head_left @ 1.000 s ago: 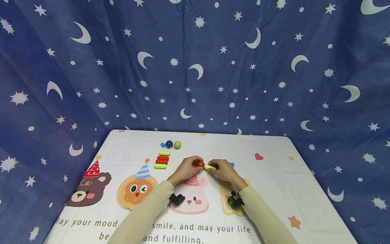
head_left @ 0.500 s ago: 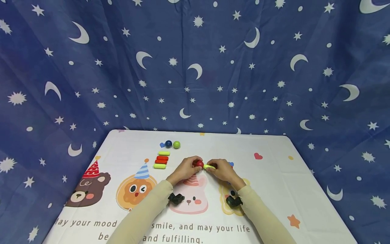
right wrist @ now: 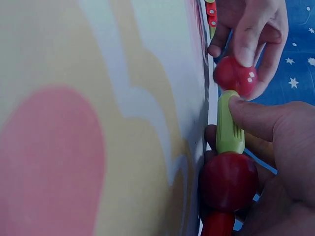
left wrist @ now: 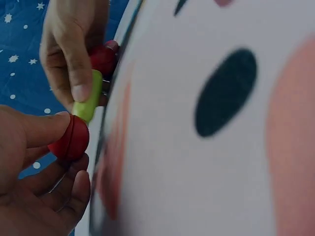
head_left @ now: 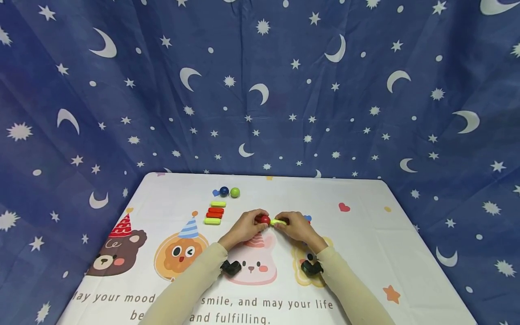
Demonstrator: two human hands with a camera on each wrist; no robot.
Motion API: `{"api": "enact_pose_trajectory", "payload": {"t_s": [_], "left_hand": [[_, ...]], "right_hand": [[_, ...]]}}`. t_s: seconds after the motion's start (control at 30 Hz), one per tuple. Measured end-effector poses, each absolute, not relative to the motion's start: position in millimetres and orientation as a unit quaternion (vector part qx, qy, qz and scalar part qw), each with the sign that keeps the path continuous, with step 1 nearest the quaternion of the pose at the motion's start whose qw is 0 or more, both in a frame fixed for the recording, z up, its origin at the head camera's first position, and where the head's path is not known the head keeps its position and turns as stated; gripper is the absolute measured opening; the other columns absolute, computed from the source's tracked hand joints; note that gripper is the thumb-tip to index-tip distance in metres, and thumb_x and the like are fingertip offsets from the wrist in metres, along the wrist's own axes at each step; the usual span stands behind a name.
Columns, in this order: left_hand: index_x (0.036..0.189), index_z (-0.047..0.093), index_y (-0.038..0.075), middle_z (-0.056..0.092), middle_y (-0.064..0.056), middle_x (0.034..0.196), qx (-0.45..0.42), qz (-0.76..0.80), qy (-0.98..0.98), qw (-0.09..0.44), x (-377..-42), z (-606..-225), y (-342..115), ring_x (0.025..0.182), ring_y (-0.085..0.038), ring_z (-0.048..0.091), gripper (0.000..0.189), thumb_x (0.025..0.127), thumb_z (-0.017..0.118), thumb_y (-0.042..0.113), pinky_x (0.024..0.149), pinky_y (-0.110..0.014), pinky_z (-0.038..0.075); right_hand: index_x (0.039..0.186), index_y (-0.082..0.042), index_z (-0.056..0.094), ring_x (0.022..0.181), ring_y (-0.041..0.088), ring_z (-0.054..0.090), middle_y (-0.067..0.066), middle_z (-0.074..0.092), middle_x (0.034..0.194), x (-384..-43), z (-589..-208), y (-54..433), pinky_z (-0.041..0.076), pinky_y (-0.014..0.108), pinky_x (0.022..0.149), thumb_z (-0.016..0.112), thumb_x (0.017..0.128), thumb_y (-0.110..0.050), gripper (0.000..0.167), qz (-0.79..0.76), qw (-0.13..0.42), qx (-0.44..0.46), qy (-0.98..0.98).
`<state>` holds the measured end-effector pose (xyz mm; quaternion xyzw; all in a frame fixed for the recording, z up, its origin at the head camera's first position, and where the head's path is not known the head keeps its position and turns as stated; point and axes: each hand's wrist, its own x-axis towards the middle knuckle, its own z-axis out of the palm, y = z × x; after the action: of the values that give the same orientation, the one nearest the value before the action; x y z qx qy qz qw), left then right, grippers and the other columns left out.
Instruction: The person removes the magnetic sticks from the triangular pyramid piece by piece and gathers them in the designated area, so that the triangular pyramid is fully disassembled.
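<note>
My left hand (head_left: 243, 226) pinches the red ball (left wrist: 72, 140), likely bracing it; my right hand (head_left: 298, 226) grips the yellow-green rod (right wrist: 229, 125), left end meeting ball, seemingly for alignment.

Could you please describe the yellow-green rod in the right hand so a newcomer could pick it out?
Over the white table, find the right hand, close beside the left hand. The right hand pinches the rod, between two red balls. Unlike the yellow-green rods lying beside red rods, it is held.
</note>
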<state>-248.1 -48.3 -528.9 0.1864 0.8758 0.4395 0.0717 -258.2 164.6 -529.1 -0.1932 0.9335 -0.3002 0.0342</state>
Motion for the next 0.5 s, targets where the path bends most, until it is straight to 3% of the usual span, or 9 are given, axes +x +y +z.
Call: {"api": "enact_pose_trajectory", "payload": {"t_s": [0.5], "left_hand": [[0.126,0.062,0.014,0.067,0.000,0.113,0.153,0.470,0.869,0.026,-243,-508,-83,0.095,-0.020,0.062,0.038,0.090,0.072,0.016,0.084,-0.031,0.053]], "right_hand": [[0.104,-0.019,0.073,0.071,0.009,0.052,-0.005,0.070,0.088,-259,-529,164,0.044,0.027,0.068,0.072,0.090,-0.028,0.017,-0.296,0.040,-0.185,0.936]]}}
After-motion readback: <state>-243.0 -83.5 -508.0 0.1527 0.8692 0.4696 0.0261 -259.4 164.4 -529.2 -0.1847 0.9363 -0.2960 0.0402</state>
